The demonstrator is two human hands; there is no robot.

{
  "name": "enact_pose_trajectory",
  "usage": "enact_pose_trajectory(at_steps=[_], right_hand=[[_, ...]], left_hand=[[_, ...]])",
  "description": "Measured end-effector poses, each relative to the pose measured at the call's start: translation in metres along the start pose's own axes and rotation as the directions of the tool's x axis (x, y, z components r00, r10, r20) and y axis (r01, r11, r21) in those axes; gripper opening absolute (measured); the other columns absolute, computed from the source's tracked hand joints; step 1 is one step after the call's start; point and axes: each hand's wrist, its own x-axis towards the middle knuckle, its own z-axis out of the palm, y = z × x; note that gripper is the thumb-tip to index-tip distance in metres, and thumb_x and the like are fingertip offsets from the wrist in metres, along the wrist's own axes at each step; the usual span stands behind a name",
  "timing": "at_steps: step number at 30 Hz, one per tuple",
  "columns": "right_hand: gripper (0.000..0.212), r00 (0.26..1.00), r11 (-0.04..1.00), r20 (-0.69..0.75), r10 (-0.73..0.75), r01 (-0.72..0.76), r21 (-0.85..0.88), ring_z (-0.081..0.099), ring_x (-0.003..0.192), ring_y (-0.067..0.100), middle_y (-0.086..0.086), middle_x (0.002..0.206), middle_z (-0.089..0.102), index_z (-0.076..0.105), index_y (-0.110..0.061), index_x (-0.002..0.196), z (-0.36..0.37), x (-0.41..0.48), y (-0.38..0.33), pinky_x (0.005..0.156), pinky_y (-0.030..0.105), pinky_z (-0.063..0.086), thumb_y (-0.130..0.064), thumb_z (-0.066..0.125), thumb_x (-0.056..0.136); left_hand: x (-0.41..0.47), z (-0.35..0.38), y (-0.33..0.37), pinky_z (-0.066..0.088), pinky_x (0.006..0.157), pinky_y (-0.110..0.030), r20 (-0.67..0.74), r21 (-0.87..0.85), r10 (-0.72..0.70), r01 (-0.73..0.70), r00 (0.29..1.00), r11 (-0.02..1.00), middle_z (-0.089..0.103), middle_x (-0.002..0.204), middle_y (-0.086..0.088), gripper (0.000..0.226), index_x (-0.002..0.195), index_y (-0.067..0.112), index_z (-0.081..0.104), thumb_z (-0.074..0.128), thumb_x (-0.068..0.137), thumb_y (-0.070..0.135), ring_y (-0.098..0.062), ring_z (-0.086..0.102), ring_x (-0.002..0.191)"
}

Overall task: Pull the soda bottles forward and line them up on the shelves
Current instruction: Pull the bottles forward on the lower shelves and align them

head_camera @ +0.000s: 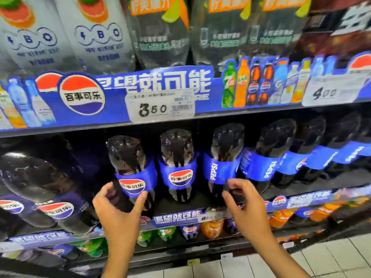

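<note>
Large dark Pepsi bottles with blue labels stand in a row on the middle shelf (180,206). My left hand (118,209) grips the lower body of one bottle (128,157), thumb on its right side and fingers on its left. My right hand (247,205) curls its fingers and thumb round the lower part of the bottle with the sideways PEPSI label (220,169). Another Pepsi bottle (178,163) stands untouched between the two. More Pepsi bottles (269,163) run off to the right, and two larger-looking ones (50,197) stand nearer at the left.
The upper shelf, behind a blue Pepsi strip with price tags (160,109), holds pale and clear drink bottles (96,37). The lower shelf carries green (166,233) and orange bottles (212,227). Pale floor tiles (331,255) show at the bottom right.
</note>
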Motion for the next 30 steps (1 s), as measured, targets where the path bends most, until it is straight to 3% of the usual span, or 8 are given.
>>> enact_pose_trajectory(at_steps=[3, 7, 10, 14, 16, 19, 25, 30], right_hand=[[0.032, 0.995, 0.999, -0.096, 0.020, -0.024, -0.034, 0.059, 0.098, 0.006, -0.013, 0.101, 0.057, 0.056, -0.030, 0.107, -0.040, 0.011, 0.024, 0.083, 0.010, 0.043, -0.016, 0.071, 0.082], [0.038, 0.977, 1.000, -0.212, 0.027, -0.030, -0.008, 0.058, 0.097, 0.017, -0.008, 0.101, 0.052, 0.052, -0.024, 0.108, -0.075, 0.026, 0.044, 0.085, 0.017, 0.044, -0.010, 0.073, 0.079], [0.049, 0.983, 0.993, -0.151, 0.103, -0.092, 0.077, 0.055, 0.109, 0.007, -0.014, 0.114, 0.054, 0.049, -0.025, 0.120, -0.094, 0.037, 0.052, 0.091, 0.006, 0.038, -0.017, 0.075, 0.079], [0.081, 0.980, 0.968, 0.135, 0.144, -0.168, 0.187, 0.041, 0.126, -0.011, -0.025, 0.135, 0.045, 0.034, -0.021, 0.145, -0.107, 0.053, 0.058, 0.103, 0.009, 0.032, -0.015, 0.077, 0.077], [0.084, 0.968, 0.966, 0.209, 0.138, -0.178, 0.190, 0.037, 0.126, -0.017, -0.036, 0.134, 0.040, 0.030, -0.026, 0.147, -0.110, 0.058, 0.061, 0.104, 0.011, 0.032, -0.018, 0.077, 0.078], [0.081, 0.970, 0.980, 0.222, 0.100, -0.135, 0.149, 0.040, 0.131, -0.005, -0.020, 0.143, 0.044, 0.030, -0.022, 0.148, -0.110, 0.060, 0.061, 0.108, 0.022, 0.036, -0.018, 0.075, 0.081], [0.083, 0.986, 0.990, 0.143, 0.080, -0.096, 0.107, 0.039, 0.133, 0.012, -0.003, 0.142, 0.038, 0.028, -0.016, 0.148, -0.101, 0.055, 0.051, 0.108, 0.040, 0.039, -0.017, 0.075, 0.079], [0.089, 0.983, 0.989, 0.144, 0.110, -0.123, 0.085, 0.028, 0.140, 0.012, -0.006, 0.150, 0.028, 0.019, -0.020, 0.151, -0.096, 0.044, 0.047, 0.112, 0.043, 0.034, -0.025, 0.073, 0.081]], left_hand=[[-0.028, 0.019, 0.026, 0.041, 0.080, -0.011, -0.020, -0.008, 0.064, -0.064, 0.998, 0.998, 0.045, 0.104, 0.003, 0.051, 0.109, 0.023, 0.049, 0.081, 0.069, 0.020, -0.012, 0.052, 0.090], [-0.072, 0.060, 0.061, 0.043, 0.080, -0.015, 0.159, -0.025, 0.108, -0.105, 0.981, 0.994, 0.052, 0.099, 0.010, 0.038, 0.104, 0.025, 0.052, 0.076, 0.075, 0.022, -0.008, 0.056, 0.092], [-0.099, 0.095, 0.081, 0.037, 0.090, -0.006, 0.219, -0.029, 0.102, -0.098, 0.970, 0.995, 0.049, 0.118, 0.020, 0.064, 0.126, 0.029, 0.046, 0.080, 0.074, 0.014, -0.001, 0.052, 0.109], [-0.112, 0.139, 0.102, 0.034, 0.112, -0.038, 0.184, -0.003, 0.026, -0.026, 0.983, 1.000, 0.038, 0.143, -0.002, 0.097, 0.147, 0.012, 0.030, 0.085, 0.068, 0.013, -0.017, 0.038, 0.134], [-0.114, 0.157, 0.110, 0.026, 0.116, -0.035, 0.122, 0.058, 0.007, -0.014, 0.992, 0.998, 0.034, 0.148, -0.007, 0.103, 0.148, 0.009, 0.027, 0.087, 0.065, 0.020, -0.022, 0.031, 0.139], [-0.110, 0.179, 0.124, 0.017, 0.112, -0.015, 0.032, 0.079, 0.003, -0.006, 0.999, 0.997, 0.037, 0.144, -0.010, 0.108, 0.144, 0.007, 0.030, 0.091, 0.057, 0.027, -0.024, 0.031, 0.135], [-0.102, 0.195, 0.129, 0.032, 0.107, -0.038, -0.050, 0.136, -0.025, 0.031, 0.998, 0.990, 0.043, 0.134, -0.008, 0.110, 0.139, 0.008, 0.035, 0.094, 0.049, 0.026, -0.027, 0.038, 0.124], [-0.098, 0.179, 0.108, 0.035, 0.110, -0.031, 0.076, 0.053, -0.012, 0.008, 0.997, 0.999, 0.038, 0.148, 0.007, 0.108, 0.150, 0.023, 0.022, 0.088, 0.065, 0.022, -0.008, 0.034, 0.137]])
